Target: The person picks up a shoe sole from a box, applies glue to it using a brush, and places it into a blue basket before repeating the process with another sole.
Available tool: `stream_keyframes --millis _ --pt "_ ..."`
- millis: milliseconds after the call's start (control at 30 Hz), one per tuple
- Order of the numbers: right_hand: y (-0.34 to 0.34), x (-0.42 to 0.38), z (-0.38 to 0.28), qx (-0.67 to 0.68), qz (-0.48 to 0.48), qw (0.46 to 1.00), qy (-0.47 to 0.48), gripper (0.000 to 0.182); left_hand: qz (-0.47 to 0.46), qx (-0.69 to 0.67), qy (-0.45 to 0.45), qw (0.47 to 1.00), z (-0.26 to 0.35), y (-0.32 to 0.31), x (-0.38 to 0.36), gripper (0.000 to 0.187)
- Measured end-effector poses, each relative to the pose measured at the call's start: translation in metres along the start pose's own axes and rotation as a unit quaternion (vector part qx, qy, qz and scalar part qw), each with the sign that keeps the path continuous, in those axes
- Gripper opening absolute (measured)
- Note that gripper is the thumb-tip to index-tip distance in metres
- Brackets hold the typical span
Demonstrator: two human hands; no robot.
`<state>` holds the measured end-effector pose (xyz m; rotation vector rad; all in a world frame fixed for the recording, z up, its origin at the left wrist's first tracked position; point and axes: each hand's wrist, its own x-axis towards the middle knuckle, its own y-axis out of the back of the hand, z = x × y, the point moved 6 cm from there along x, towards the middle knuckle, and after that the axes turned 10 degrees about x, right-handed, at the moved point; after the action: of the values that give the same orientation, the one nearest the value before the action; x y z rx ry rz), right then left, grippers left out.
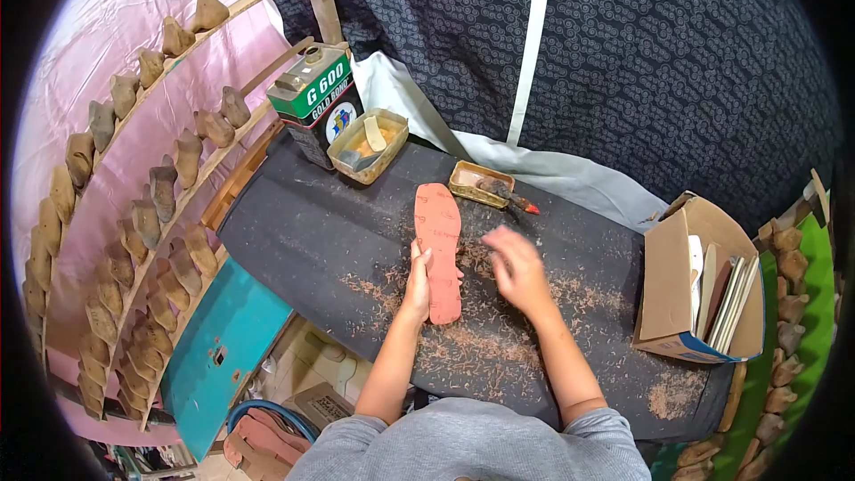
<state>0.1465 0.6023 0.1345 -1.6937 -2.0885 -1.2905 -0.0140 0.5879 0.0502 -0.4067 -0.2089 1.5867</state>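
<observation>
My left hand [415,281] grips a reddish insole board [436,245] cut in the shape of a foot, with printed marks on its upper face. The thumb lies on its edge and the fingers pass underneath. The insole is held above the dark work table [303,223], its toe end pointing away from me. To the right of it, apart from the insole, my right hand [519,269] hovers, slightly blurred, with fingers stretched out and nothing seen in them. Brown shavings [485,347] are scattered beneath both hands.
Behind the insole stand a small tray with a brush [481,185], a plastic tub [370,165] and a G 600 can [313,102]. At right is a cardboard box [677,272] with long strips. Racks of shoe lasts [147,223] flank the table.
</observation>
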Motion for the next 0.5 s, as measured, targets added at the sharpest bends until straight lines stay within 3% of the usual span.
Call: stream_keyframes --millis 167,200,233,300,333,500 --pt "0.045 0.009 0.043 -0.059 0.195 0.977 -0.063 0.043 0.028 -0.013 -0.013 0.999 0.002 0.003 -0.002 0.052" --pt "0.044 0.008 0.062 -0.076 0.187 0.975 -0.094 0.054 0.034 -0.014 -0.013 0.999 0.002 0.005 -0.001 0.052" --pt "0.039 0.006 0.084 -0.024 0.172 0.966 -0.193 0.059 0.031 -0.020 -0.021 0.999 0.003 0.005 0.001 0.051" --pt "0.026 0.003 0.120 0.066 0.145 0.948 -0.277 0.062 0.037 -0.027 -0.011 0.999 -0.003 0.007 -0.007 0.051" --pt "0.021 0.006 0.127 0.156 0.154 0.935 -0.279 0.054 0.040 -0.026 -0.015 0.999 0.002 0.006 -0.004 0.051" --pt "0.009 0.025 0.138 0.131 0.165 0.943 -0.257 0.031 0.029 -0.037 -0.036 0.998 0.009 0.008 -0.002 0.045"
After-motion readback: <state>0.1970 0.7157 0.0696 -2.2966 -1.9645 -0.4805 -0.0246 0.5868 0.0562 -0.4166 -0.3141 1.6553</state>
